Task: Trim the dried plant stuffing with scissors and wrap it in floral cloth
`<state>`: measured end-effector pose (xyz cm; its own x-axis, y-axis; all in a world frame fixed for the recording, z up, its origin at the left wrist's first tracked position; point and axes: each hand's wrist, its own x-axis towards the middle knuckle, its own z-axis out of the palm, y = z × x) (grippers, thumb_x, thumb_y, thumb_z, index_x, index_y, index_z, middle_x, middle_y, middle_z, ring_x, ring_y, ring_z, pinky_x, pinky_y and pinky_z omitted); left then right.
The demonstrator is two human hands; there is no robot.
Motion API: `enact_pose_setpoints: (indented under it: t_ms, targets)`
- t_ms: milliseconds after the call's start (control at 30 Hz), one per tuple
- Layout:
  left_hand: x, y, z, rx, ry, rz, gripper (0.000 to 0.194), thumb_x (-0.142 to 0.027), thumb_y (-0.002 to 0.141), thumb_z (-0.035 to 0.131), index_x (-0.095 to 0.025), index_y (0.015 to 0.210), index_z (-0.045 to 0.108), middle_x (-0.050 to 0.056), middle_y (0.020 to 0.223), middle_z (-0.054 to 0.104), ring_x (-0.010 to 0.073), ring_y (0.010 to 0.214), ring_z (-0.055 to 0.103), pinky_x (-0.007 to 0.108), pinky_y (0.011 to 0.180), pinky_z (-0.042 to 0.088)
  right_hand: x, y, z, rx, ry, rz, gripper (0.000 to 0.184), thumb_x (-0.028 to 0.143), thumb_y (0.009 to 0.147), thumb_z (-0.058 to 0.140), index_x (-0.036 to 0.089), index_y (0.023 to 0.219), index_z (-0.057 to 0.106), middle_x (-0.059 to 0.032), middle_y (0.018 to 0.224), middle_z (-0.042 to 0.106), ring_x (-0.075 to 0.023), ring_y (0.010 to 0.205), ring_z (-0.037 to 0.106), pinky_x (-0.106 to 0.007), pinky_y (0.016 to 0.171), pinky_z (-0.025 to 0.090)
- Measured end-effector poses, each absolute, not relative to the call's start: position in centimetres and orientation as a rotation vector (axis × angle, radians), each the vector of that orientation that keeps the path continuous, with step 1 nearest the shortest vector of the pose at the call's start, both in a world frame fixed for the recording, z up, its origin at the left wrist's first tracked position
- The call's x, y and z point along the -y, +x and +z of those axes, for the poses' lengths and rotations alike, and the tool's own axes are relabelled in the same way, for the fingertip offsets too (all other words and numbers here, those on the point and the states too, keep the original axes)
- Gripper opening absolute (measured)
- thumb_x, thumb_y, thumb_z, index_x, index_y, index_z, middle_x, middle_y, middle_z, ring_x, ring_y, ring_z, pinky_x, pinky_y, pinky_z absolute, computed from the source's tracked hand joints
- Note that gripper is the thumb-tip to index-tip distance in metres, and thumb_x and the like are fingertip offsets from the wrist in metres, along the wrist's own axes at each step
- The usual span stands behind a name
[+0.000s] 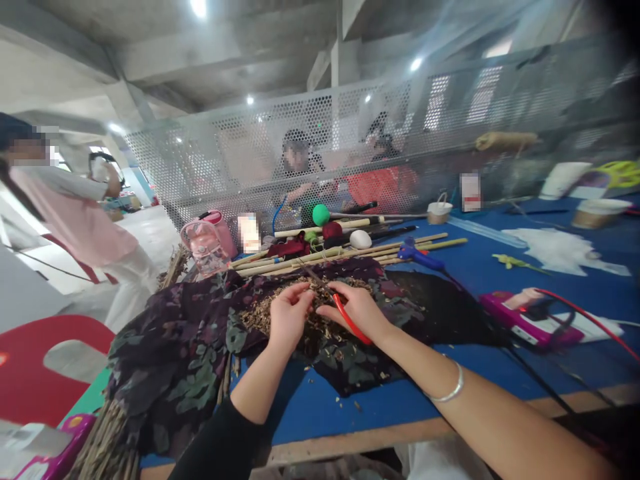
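Note:
My right hand is closed around a pair of scissors with red handles, its blades pointing up and to the left over a heap of chopped dried plant bits. Close beside it, my left hand has thumb and fingers brought together above the same heap; whatever is between them is too small to make out. The heap lies on a dark cloth with a leaf pattern, spread over the blue table. Small loose bits lie scattered near the table's front edge.
Bamboo sticks, a green ball, a white ball and a blue glue gun lie beyond the cloth. A purple power strip with cords is at right. Dry stalks stick out at lower left. People are behind a perforated screen and at left.

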<state>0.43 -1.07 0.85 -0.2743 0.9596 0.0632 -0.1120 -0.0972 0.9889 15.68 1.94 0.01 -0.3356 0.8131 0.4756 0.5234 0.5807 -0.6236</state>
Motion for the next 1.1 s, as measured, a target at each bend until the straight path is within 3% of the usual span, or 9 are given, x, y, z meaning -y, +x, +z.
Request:
enact_pose_setpoints:
  t_ms: [167,333,533,700,933,1100]
  targets:
    - [1.9,1.7,0.7,-1.290,1.066,1.440,0.028,-0.026,0.066,0.067,-0.012,0.091,0.064,-0.001,0.057,0.061,0.0072,0.049,0.053,0.015,0.042,0.037,-1.2,15.1,0.5,1.820,-0.870,0.813,0.034,0.031,0.072,0.062,0.016,0.102,0.058,-0.0005,0.069,0.062,-0.0134,0.058,0.058,-0.024,0.058,0.048]
    - [1.8,1.7,0.2,-1.264,1.061,1.489,0.029,-0.026,0.066,0.067,-0.012,0.091,0.065,0.001,0.061,0.065,0.0085,0.052,0.056,0.017,0.046,0.040,-1.1,14.9,0.5,1.733,-0.805,0.975,0.032,0.023,0.069,0.063,0.017,0.100,0.055,0.0015,0.068,0.059,-0.0129,0.062,0.057,-0.025,0.062,0.049]
    - [1.8,1.9,-0.2,-1.275,1.225,1.550,0.026,-0.027,0.068,0.066,-0.014,0.090,0.068,0.004,0.076,0.070,0.0115,0.059,0.059,0.024,0.061,0.049,-1.1,14.8,0.2,1.631,-0.781,0.991,0.032,0.021,0.072,0.058,0.019,0.104,0.051,0.0018,0.073,0.057,-0.0123,0.065,0.057,-0.024,0.062,0.048]
    - [2.3,1.3,0.2,-1.493,1.690,1.405,0.019,-0.029,0.079,0.056,-0.020,0.088,0.070,0.003,0.086,0.071,0.0160,0.077,0.064,0.027,0.074,0.047,-1.0,14.9,0.5,1.663,-0.823,0.925,0.035,0.022,0.071,0.056,0.019,0.105,0.048,0.0025,0.068,0.056,-0.0122,0.060,0.055,-0.024,0.059,0.046]
    - [2.8,0.5,0.9,-1.605,2.196,1.122,0.024,-0.027,0.084,0.048,-0.023,0.093,0.070,0.003,0.088,0.071,0.0173,0.080,0.062,0.027,0.073,0.045,-1.3,15.3,0.4,1.693,-0.823,0.928,0.037,0.019,0.070,0.055,0.018,0.107,0.048,0.0027,0.068,0.055,-0.0121,0.061,0.055,-0.024,0.060,0.046]
    - [2.6,0.6,1.0,-1.575,2.063,1.254,0.022,-0.028,0.082,0.050,-0.020,0.082,0.071,0.004,0.079,0.070,0.0165,0.073,0.061,0.027,0.070,0.043,-1.3,15.4,0.2,1.750,-0.806,0.907,0.037,0.024,0.075,0.056,0.019,0.111,0.045,0.0024,0.071,0.056,-0.0122,0.062,0.055,-0.026,0.063,0.047]
